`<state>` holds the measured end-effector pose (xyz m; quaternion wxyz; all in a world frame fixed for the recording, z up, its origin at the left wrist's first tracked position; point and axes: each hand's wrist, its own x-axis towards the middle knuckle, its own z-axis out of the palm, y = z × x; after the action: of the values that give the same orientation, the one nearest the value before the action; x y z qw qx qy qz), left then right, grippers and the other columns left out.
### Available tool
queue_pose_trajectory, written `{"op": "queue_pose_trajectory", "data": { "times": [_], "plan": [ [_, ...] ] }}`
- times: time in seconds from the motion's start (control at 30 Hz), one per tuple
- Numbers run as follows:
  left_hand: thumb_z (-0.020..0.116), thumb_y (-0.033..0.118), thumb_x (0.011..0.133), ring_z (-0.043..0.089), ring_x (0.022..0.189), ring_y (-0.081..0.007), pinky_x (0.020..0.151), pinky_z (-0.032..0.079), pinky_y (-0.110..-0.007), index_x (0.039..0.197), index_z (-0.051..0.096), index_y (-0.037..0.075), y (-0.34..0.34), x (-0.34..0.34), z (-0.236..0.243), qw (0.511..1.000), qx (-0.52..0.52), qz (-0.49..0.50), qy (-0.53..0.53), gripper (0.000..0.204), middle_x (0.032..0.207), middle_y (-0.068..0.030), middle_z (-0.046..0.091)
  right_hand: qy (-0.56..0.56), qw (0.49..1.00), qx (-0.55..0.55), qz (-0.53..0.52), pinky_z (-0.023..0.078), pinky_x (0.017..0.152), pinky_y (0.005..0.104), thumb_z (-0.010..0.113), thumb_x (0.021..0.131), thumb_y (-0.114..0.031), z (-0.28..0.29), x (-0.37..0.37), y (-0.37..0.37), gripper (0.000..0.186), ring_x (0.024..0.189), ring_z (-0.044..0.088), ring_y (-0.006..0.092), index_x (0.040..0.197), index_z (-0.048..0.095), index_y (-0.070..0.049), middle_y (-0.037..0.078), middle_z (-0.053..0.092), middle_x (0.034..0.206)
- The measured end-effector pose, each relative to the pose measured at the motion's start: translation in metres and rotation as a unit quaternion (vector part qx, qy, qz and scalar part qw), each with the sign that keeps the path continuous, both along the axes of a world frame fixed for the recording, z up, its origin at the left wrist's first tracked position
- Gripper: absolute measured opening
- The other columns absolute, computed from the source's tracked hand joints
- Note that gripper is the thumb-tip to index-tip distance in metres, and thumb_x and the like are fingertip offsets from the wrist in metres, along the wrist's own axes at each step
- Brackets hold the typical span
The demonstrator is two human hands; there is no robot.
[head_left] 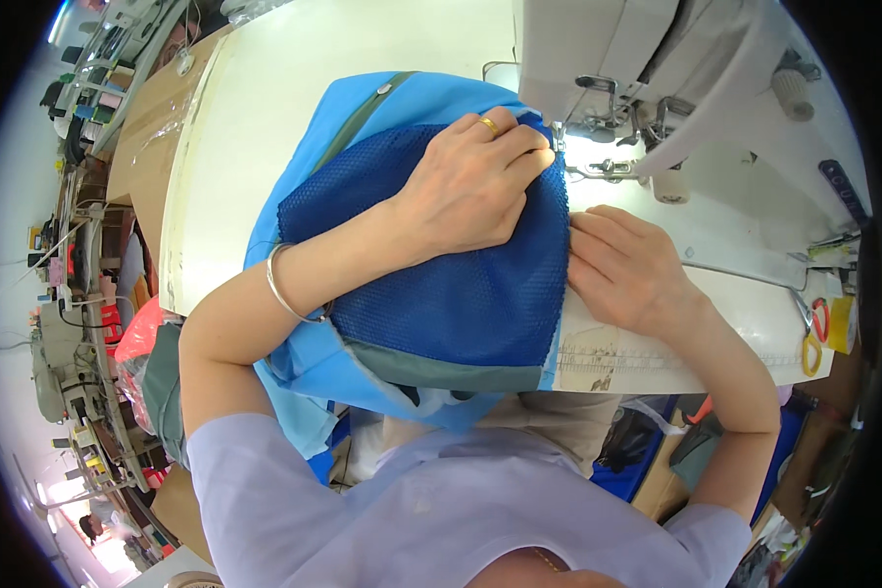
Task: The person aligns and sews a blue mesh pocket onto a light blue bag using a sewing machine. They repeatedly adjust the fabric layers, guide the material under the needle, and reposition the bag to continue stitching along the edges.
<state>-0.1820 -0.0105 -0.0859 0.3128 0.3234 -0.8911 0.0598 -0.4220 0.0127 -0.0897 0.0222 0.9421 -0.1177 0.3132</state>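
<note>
left hand (pixel 470 181) lies flat, palm down, on dark blue mesh (pixel 441 274), fingers together and pressing toward the needle (pixel 560 137) of a white sewing machine (pixel 657 59); gold ring (pixel 488 124) on one finger, silver bangle (pixel 286 286) on the wrist; right hand (pixel 622 269) sits at the right edge of the mesh, fingers curled down on the fabric edge, pressing rather than gripping as far as can be told; the mesh is part of a light blue fabric piece (pixel 314 363) with a grey band (pixel 441 367) along its near edge; the piece lies on the white worktop (pixel 284 108) just in front of the machine and drapes over the near edge toward the person's lap; a grey strip with a snap (pixel 383 89) runs up the far side of the blue fabric; at the right end of the worktop, scissors with red handles (pixel 821 318) and a yellow-handled pair (pixel 811 353); to the left, a red bag (pixel 139 338) below the worktop, and more machines (pixel 69 372) along the aisle
</note>
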Motion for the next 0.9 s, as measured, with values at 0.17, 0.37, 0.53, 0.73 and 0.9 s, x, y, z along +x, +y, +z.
{"op": "queue_pose_trajectory", "data": {
  "times": [0.17, 0.37, 0.53, 0.73, 0.9],
  "plan": [
    [0.070, 0.001, 0.068, 0.066, 0.100, -0.0282, 0.078, 0.060, -0.037, 0.112, 0.076, 0.008, 0.004, 0.004, -0.002, 1.000, -0.018, -0.003, -0.011, 0.045, 0.119, -0.0072, 0.073, -0.010, 1.000, -0.011, 0.005, 0.059, 0.084, 0.0390, 0.071, 0.067, -0.006, 0.000, -0.001, 0.000, 0.019, 0.093, 0.068, 0.0287, 0.084, 0.066, 0.002, 0.014, 0.069, 0.095],
    [0.071, 0.003, 0.067, 0.068, 0.100, -0.0279, 0.077, 0.061, -0.036, 0.112, 0.077, 0.012, 0.007, 0.009, 0.002, 0.999, -0.019, -0.013, -0.047, 0.046, 0.123, -0.0058, 0.073, -0.004, 1.000, -0.017, 0.005, 0.059, 0.083, 0.0384, 0.071, 0.068, -0.006, 0.000, -0.003, 0.001, 0.019, 0.095, 0.068, 0.0281, 0.084, 0.067, 0.002, 0.015, 0.070, 0.096],
    [0.071, 0.003, 0.066, 0.068, 0.100, -0.0278, 0.077, 0.061, -0.036, 0.111, 0.078, 0.012, 0.006, 0.008, 0.002, 0.999, -0.012, -0.018, -0.044, 0.046, 0.123, -0.0057, 0.073, -0.004, 0.999, -0.032, 0.009, 0.059, 0.081, 0.0380, 0.071, 0.067, -0.006, 0.000, -0.005, -0.002, 0.019, 0.095, 0.069, 0.0272, 0.084, 0.067, 0.001, 0.014, 0.071, 0.097],
    [0.071, 0.003, 0.067, 0.068, 0.101, -0.0280, 0.078, 0.061, -0.037, 0.111, 0.078, 0.012, 0.003, 0.007, 0.003, 0.999, -0.016, -0.019, -0.044, 0.045, 0.121, -0.0065, 0.075, -0.003, 1.000, -0.027, 0.010, 0.058, 0.079, 0.0373, 0.072, 0.065, -0.007, 0.003, -0.007, -0.007, 0.020, 0.093, 0.069, 0.0267, 0.083, 0.066, 0.001, 0.013, 0.071, 0.095],
    [0.071, 0.004, 0.068, 0.068, 0.101, -0.0279, 0.079, 0.061, -0.037, 0.111, 0.078, 0.013, -0.004, 0.006, -0.001, 0.999, -0.026, -0.020, -0.041, 0.045, 0.119, -0.0060, 0.075, -0.022, 1.000, -0.012, 0.012, 0.058, 0.078, 0.0371, 0.073, 0.065, -0.007, -0.002, -0.008, -0.011, 0.020, 0.092, 0.069, 0.0264, 0.083, 0.066, 0.000, 0.013, 0.071, 0.095]
  ]
}}
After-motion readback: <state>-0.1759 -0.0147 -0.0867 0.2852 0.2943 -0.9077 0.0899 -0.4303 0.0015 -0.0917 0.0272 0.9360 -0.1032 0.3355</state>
